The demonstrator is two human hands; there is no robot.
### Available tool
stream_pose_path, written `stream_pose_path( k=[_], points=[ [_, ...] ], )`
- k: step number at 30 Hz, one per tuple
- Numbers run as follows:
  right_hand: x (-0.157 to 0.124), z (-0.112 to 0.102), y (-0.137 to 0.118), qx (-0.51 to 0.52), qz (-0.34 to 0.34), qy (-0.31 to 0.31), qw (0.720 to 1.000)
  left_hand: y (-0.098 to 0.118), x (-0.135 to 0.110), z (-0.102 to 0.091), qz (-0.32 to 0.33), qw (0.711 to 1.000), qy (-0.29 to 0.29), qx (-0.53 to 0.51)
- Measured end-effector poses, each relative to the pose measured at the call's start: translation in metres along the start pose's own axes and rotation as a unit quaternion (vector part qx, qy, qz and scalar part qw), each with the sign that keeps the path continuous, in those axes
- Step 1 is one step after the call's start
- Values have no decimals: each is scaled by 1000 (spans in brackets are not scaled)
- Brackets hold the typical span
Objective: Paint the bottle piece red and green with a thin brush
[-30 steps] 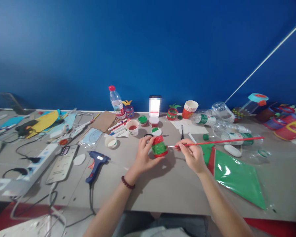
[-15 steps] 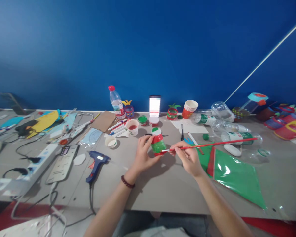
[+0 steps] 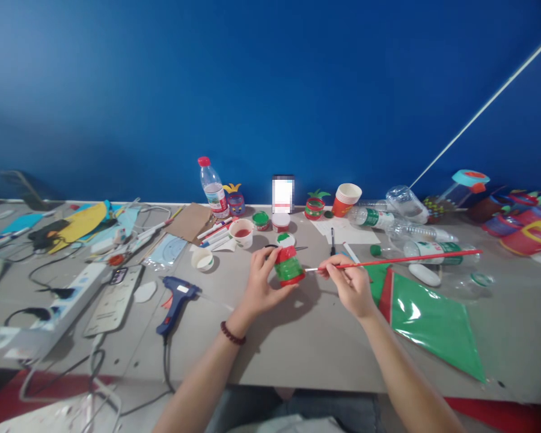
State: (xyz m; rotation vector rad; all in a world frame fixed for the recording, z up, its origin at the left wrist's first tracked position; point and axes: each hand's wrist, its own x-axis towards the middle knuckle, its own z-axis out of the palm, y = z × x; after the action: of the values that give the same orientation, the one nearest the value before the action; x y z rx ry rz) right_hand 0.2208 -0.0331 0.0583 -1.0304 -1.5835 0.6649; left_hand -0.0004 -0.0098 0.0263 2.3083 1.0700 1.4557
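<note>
My left hand is wrapped round a small bottle piece painted red and green, held tilted just above the grey table. My right hand pinches a long red-handled paintbrush, whose tip sits just right of the painted piece, close to its green band. The brush handle runs out to the right over the lying bottles. Behind the painted piece stand small paint pots: a green one, a red-and-white one, and a white cup of red liquid.
A blue glue gun lies left of my hands, beside a power strip and cables. A green plastic sheet lies at the right. Several clear bottles, stacked paper cups, and an upright water bottle stand at the back.
The brush tip pressed in against the painted piece half a second ago and has drawn back to the right. My left hand has turned the piece slightly.
</note>
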Motion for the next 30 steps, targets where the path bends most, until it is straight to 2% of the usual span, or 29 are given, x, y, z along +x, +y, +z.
stream_pose_path(
  k=[4,8,13,18,20,22,24,26,30],
  points=[
    [2,-4,6,-38,-9,11,999,-1,0,-1,-11,1000,1,-11],
    [3,-6,11,-59,-2,38,998,1,-1,-1,-54,997,-2,-57],
    [4,-4,12,45,52,95,993,8,2,-1,-102,991,-2,-90],
    [6,1,16,198,87,115,970,9,3,1,-107,986,-3,-131],
    [7,2,18,224,87,123,963,8,2,2,-106,983,-11,-150],
    [6,2,18,208,80,126,967,7,0,3,-113,979,-24,-166],
    [5,0,17,161,65,89,981,8,-1,3,-122,974,-37,-186],
    [4,-3,14,116,32,20,993,10,0,2,-131,967,-49,-213],
    [4,-9,10,45,-14,-98,994,13,0,-1,-151,952,-69,-257]
  ],
)
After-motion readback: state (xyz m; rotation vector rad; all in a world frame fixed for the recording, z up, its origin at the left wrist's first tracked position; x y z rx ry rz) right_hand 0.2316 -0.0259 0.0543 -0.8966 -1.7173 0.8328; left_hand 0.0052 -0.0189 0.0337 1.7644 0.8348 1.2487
